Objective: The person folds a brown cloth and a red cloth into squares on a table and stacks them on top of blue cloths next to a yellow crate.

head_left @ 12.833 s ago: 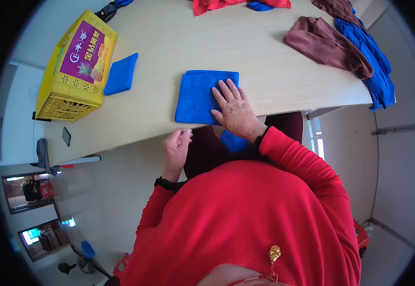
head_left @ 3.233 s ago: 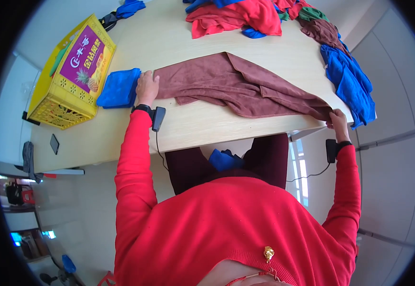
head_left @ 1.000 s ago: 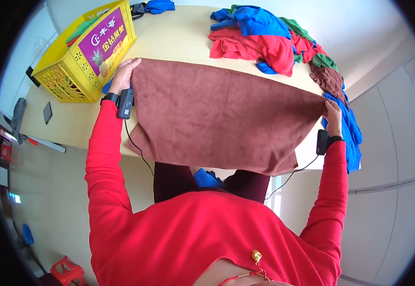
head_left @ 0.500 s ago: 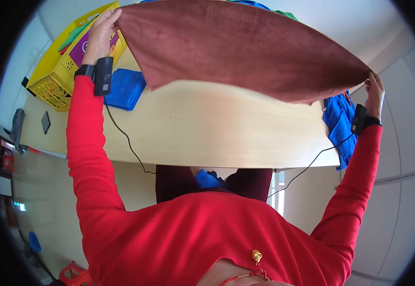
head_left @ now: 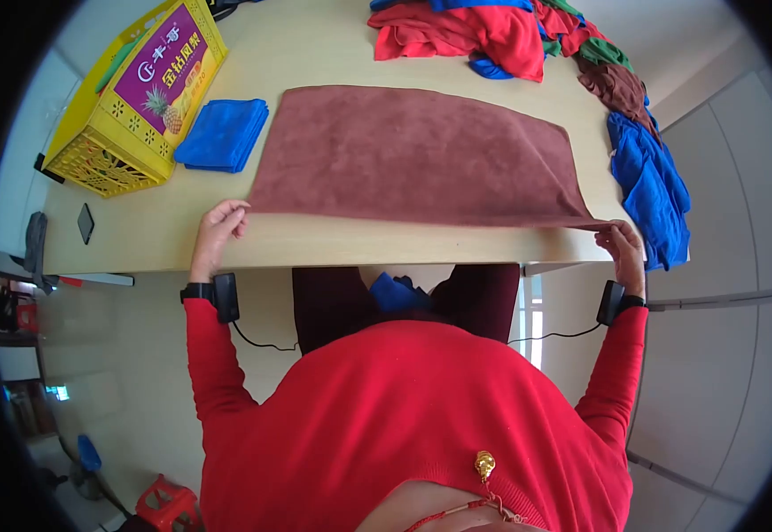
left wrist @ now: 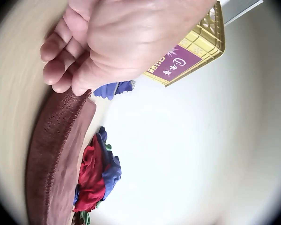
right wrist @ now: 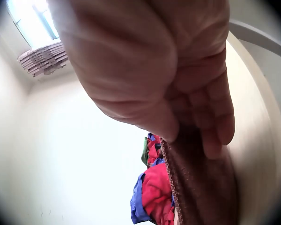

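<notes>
A brown towel (head_left: 421,155) lies spread across the table, its near edge pulled straight between the two hands. At its near left corner the left hand (head_left: 219,232) pinches the edge between thumb and fingers. The right hand (head_left: 621,246) pinches the near right corner, where the cloth is drawn to a narrow point. Stitching along the towel's edge (left wrist: 56,159) shows in the left wrist view, running from the fingertips. In the right wrist view the towel (right wrist: 196,183) hangs from between thumb and fingers. Left of the towel lies a folded blue towel (head_left: 222,135).
A yellow crate (head_left: 129,106) with a purple label stands at the table's left. A heap of red towels (head_left: 457,35), with blue and green ones, lies at the back. Loose blue cloth (head_left: 647,191) hangs over the right edge. A phone (head_left: 85,223) lies at the left.
Half a second ago both hands held the brown towel raised over the table. Now they have come down toward the near edge, and the towel lies spread flat.
</notes>
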`<state>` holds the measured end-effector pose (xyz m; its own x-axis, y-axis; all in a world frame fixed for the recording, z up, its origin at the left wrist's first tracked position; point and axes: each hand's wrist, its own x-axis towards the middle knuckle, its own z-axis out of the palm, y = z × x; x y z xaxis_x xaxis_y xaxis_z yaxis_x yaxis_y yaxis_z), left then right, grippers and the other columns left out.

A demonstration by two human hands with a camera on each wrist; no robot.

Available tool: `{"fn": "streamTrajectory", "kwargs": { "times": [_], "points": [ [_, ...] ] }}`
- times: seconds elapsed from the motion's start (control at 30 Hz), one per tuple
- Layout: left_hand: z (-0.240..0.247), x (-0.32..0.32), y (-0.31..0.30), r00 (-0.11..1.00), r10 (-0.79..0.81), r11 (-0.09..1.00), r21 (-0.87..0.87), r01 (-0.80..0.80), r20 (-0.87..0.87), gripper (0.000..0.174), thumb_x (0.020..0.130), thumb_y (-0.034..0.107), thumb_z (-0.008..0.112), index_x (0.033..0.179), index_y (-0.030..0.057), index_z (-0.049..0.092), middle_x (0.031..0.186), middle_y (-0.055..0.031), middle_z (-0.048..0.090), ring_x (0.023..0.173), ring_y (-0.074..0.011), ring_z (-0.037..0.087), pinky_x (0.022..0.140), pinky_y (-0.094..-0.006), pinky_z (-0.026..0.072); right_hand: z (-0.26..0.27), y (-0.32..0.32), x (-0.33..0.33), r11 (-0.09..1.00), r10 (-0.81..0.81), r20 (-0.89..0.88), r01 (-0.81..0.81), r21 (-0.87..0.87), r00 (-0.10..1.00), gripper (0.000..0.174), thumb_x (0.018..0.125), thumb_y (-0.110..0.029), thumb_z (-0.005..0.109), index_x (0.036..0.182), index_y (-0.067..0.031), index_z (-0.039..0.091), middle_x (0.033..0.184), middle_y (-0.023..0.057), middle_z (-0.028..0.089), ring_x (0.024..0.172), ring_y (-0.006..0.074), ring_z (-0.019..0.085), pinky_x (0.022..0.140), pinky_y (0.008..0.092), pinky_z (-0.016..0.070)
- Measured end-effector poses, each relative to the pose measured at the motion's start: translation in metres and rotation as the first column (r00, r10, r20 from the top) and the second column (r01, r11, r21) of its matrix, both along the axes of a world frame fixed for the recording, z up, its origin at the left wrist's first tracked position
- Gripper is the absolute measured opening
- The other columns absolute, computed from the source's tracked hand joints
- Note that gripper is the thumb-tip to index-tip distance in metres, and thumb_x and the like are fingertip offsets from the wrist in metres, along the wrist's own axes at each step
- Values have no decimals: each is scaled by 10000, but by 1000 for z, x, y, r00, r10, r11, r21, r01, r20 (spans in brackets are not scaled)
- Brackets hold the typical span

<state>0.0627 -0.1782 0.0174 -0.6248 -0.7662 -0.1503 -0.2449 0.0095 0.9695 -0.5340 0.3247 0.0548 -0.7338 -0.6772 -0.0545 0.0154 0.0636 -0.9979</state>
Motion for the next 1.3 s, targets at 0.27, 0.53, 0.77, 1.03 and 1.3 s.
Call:
{"fn": "streamTrajectory", "kwargs": {
  "times": [0.27, 0.53, 0.77, 1.03, 1.3],
  "points": [
    [-1, 9, 47, 984, 171, 967, 199, -159, -50, 161, 1002, 140, 584, 1122, 40, 627, 918, 4, 602, 808, -83, 584, 724, -243, 502, -31, 27, 26, 998, -39, 87, 35, 47, 995, 173, 1040, -142, 542, 1146, -57, 651, 1000, 59, 717, 912, 153, 712, 864, 292, 577],
    [-2, -35, 21, 967, 186, 967, -144, -212, -175, 83, 940, 32, 638, 1006, 59, 595, 945, 15, 609, 801, -60, 585, 673, -230, 491, 30, -51, 52, 972, 105, -593, 45, 232, 798, 118, 992, -73, 580, 1031, 14, 649, 942, 65, 689, 880, 140, 666, 808, 270, 536],
    [91, -171, 86, 935, -147, 968, -240, 69, -324, 174, 901, -14, 672, 1016, 79, 581, 937, 26, 602, 871, -44, 584, 730, -190, 484, 99, -193, 193, 924, 281, -816, -372, 88, 504, 72, 920, -5, 639, 988, -22, 657, 887, 65, 657, 816, 166, 647, 742, 290, 521],
    [110, -207, 138, 820, -255, 967, -159, 201, -513, 175, 919, -73, 616, 1045, 40, 571, 965, 7, 616, 883, -58, 592, 786, -204, 495, 89, -249, 249, 890, 235, -778, -452, -69, 582, 129, 875, 17, 688, 972, -30, 617, 909, 63, 621, 833, 195, 634, 740, 299, 523],
    [97, -201, 139, 819, -250, 968, -160, 194, -516, 194, 945, -53, 601, 1118, 31, 569, 1033, -22, 634, 918, -76, 606, 800, -212, 498, 71, -256, 249, 891, 194, -787, -440, -108, 585, 165, 859, 48, 693, 963, -31, 591, 923, 66, 591, 855, 193, 626, 752, 293, 529]
  ]
}}
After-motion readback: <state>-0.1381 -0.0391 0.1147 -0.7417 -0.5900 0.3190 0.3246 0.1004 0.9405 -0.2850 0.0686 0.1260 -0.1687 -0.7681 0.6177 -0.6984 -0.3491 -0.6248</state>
